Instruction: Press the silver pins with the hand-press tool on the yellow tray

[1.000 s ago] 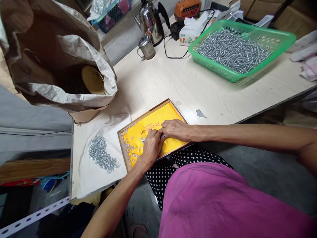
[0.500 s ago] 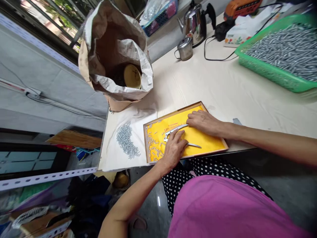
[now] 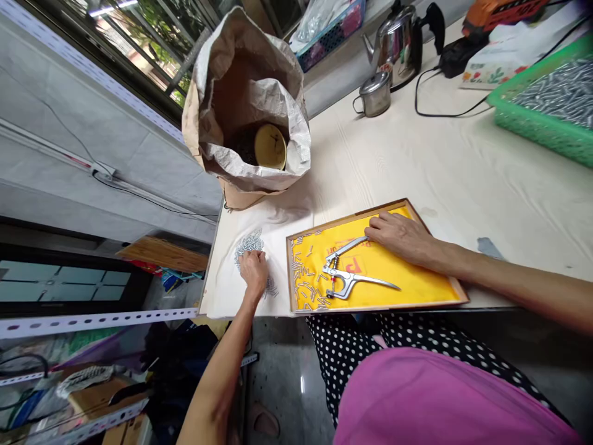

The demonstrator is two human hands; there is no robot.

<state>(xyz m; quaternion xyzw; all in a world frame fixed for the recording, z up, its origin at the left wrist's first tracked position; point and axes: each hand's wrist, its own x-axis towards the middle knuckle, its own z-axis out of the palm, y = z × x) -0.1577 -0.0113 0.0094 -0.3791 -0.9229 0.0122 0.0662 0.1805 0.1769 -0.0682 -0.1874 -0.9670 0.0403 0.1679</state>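
A pair of metal snap-setting pliers (image 3: 343, 285) lies with its handles apart in a shallow tray (image 3: 433, 305) with a yellow lining. My right hand (image 3: 399, 236) is closed around the end of its upper handle; the lower handle rests free on the yellow. Left of the tray, my left hand (image 3: 254, 272) is over a pile of small silvery metal pins (image 3: 250, 241), its fingers drawn together among them. Whatever is between those fingertips is hidden. Loose pins (image 3: 303, 287) of the same look lie scattered at the tray's left end.
An open paper sack (image 3: 259, 182) with a yellow cup (image 3: 271, 147) inside stands behind the pile. Farther back are a metal mug (image 3: 375, 96) and a kettle (image 3: 397, 46). At the right edge is a green basket (image 3: 540, 127) full of metal pieces.
My left hand has left the pliers and moved left onto the pile of pins. The pliers' handles are wider apart. My right hand stays on the upper handle; the view has shifted.
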